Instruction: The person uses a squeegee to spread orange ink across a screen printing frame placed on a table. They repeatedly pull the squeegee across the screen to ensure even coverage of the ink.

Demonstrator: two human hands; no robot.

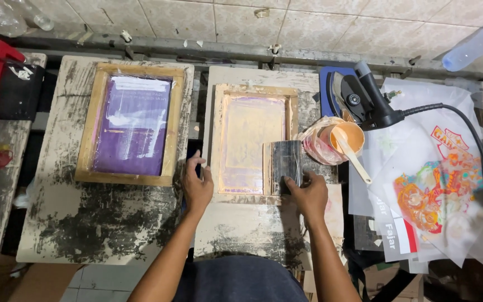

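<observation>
The person stands over a paint-stained worktop (241, 235) with both hands on a wooden screen-printing frame (254, 144) whose mesh glows pale orange and pink. The left hand (197, 184) lies with fingers loosely spread on the frame's near left corner, pressing it down and gripping nothing. The right hand (307, 193) is closed on the near edge of a wide squeegee (285, 165), which rests on the mesh at the frame's right side, just ahead of that hand. This looks to me like the start of an ink pull: frame steadied, blade set down. The next move would seem to call for firm, even pressure on the blade while the left hand keeps the frame from sliding. Just beyond the right hand, outside the frame, sits an orange ink cup (342, 138) in a plastic bag with a pale spatula (359, 163) leaning in it; past that, a black heat gun (373, 100) with its cable, and printed transfer sheets (437, 190) piled to the right. Off the left hand, on the neighbouring board, lies a second frame with purple mesh (132, 126), untouched.
</observation>
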